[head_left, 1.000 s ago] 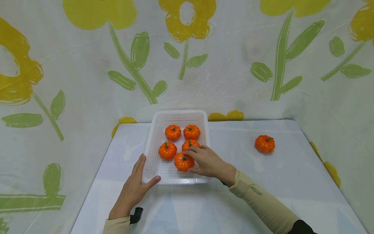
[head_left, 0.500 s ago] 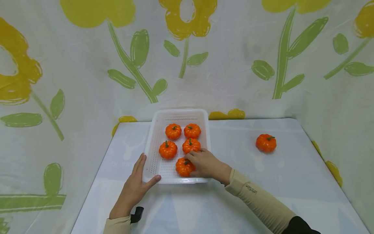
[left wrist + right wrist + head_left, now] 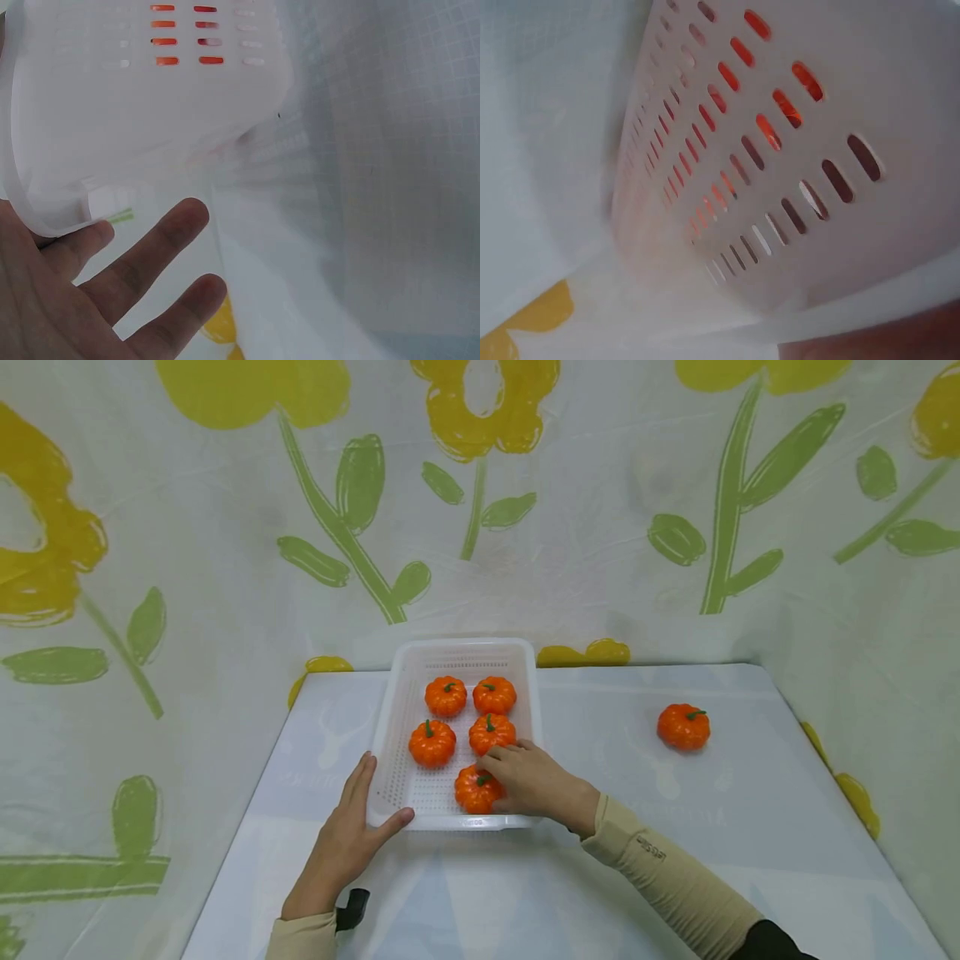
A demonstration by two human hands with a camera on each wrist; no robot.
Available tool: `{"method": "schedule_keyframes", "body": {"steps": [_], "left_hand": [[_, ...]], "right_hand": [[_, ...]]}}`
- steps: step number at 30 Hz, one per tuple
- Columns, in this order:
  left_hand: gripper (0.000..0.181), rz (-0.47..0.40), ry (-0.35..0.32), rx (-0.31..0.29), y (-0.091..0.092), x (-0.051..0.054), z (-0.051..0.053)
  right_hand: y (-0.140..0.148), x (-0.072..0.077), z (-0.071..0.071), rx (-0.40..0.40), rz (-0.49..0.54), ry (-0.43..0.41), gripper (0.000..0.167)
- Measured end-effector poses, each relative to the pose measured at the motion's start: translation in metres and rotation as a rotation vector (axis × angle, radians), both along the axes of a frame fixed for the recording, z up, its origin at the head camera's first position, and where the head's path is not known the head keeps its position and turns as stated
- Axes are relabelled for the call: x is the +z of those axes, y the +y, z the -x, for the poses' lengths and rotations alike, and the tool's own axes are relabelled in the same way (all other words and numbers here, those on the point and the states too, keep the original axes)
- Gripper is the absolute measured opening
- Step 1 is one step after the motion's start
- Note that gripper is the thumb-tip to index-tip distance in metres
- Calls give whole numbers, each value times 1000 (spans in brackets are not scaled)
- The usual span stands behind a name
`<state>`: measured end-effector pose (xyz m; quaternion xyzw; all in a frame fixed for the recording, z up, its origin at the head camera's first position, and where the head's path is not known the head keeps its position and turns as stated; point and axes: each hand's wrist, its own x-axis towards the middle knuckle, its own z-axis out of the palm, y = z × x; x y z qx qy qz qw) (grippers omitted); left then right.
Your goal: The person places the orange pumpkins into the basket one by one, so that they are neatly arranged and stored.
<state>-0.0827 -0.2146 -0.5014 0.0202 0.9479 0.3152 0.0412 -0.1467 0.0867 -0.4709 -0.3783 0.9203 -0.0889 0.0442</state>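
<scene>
A white slotted plastic basket (image 3: 381,752) stands on the table with several small orange pumpkins in it. My right hand (image 3: 536,782) reaches over the basket's right side and grips the nearest pumpkin (image 3: 474,793), low at the front right corner. Just behind it sits another pumpkin (image 3: 489,733), close to the fingertips. My left hand (image 3: 348,835) lies along the basket's front left corner, fingers extended and thumb at the front rim. In the left wrist view its fingers (image 3: 142,270) spread below the basket wall (image 3: 150,97). The right wrist view mostly holds the slotted wall (image 3: 840,225).
One more pumpkin (image 3: 683,727) lies on the table (image 3: 637,860), well to the right of the basket. Behind the table hangs a pale cloth (image 3: 570,552) printed with yellow flowers and green leaves. More of it drops beside the table's left and right edges.
My right hand has lowered the gripped pumpkin toward the basket's front right corner, away from the pumpkin behind it. Over the last half second it shifts only slightly. The left hand stays put.
</scene>
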Motion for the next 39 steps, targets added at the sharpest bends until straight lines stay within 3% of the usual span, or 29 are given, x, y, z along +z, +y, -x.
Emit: {"method": "schedule_keyframes", "body": {"steps": [3, 8, 11, 18, 33, 39], "left_hand": [[111, -6, 0, 2, 0, 0, 0], [111, -13, -4, 6, -1, -1, 0], [111, -14, -4, 7, -1, -2, 0], [111, -14, 8, 12, 0, -1, -1], [113, -33, -11, 24, 1, -2, 3], [113, -29, -12, 20, 0, -3, 2]], "right_hand": [[2, 1, -2, 7, 85, 15, 45], [13, 2, -6, 30, 328, 109, 39], [25, 3, -8, -12, 427, 175, 42], [67, 0, -9, -207, 542, 197, 49], [184, -10, -8, -645, 573, 232, 54], [220, -15, -15, -855, 578, 204, 56]]}}
